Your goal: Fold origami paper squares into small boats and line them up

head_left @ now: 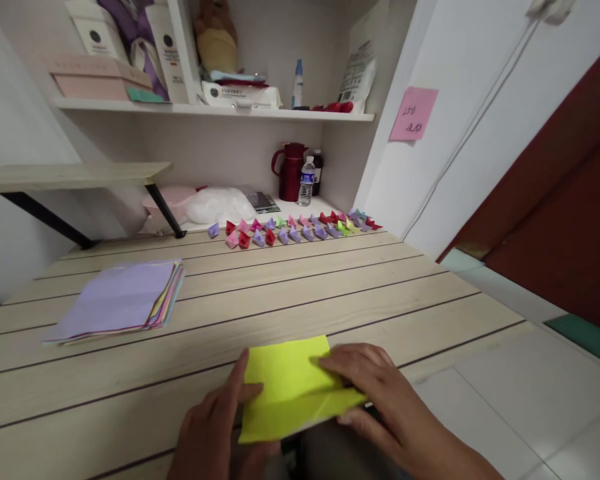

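A yellow-green sheet of paper [290, 383], folded over, lies at the near edge of the wooden table [280, 293]. My left hand [215, 427] holds its left edge, thumb on top and fingers underneath. On the paper's right side rests my right hand [380, 393], its fingers pressing down on the folded flap and pinching the right edge.
A stack of coloured paper sheets [120, 300], lilac on top, lies at the left. Several small folded paper boats [295, 230] stand in rows at the table's far edge. Behind them are a red jug [290, 170], a water bottle [307, 180] and shelves with boxes. White tiled floor is on the right.
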`<state>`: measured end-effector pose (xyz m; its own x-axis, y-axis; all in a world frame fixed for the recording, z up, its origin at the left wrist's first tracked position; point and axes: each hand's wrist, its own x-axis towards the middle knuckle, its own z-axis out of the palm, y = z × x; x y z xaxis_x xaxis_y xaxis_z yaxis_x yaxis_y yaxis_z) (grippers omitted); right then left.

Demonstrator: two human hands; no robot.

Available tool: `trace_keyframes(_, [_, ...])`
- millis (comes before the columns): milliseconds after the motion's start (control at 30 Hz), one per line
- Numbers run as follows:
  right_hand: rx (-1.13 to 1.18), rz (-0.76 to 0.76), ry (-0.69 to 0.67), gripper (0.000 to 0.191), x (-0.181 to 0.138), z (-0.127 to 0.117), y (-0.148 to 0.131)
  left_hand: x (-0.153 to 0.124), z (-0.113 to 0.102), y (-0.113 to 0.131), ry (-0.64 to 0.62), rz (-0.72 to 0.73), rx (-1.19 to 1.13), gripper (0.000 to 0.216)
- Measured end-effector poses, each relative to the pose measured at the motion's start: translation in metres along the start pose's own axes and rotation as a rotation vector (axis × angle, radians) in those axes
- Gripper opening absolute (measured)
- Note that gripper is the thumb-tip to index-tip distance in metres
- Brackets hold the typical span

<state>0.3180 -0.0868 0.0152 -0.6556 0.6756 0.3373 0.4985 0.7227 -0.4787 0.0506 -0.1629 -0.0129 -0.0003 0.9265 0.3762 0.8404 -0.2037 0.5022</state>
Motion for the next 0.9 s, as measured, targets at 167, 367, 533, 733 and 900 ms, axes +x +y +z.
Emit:
trace_keyframes(167, [0.021, 0.159, 0.148, 0.072, 0.004, 0.013, 0.0, 0.029, -0.009, 0.003, -0.025, -0.377, -0.282, 0.053])
trace_keyframes(367, [-0.112, 0.163, 0.175, 0.077, 0.006, 0.022, 0.005, 0.049, -0.005, 0.004, -0.106, -0.352, -0.097, 0.054])
trace_keyframes(533, [-0.227, 0.005, 0.037, 0.047, 0.008, 0.013, 0.005, 0.05, -0.002, 0.003, -0.108, -0.305, 0.042, 0.052])
trace_keyframes(733, [-0.283, -0.061, -0.123, 0.047, 0.009, 0.011, 0.006, 0.04, 0.008, 0.013, 0.241, 0.003, 0.461, 0.047])
trace_keyframes(900, [-0.326, -0.113, -0.094, 0.059, 0.008, 0.016, 0.009, 0.022, 0.024, 0.02, 0.209, 0.372, 0.61, 0.044])
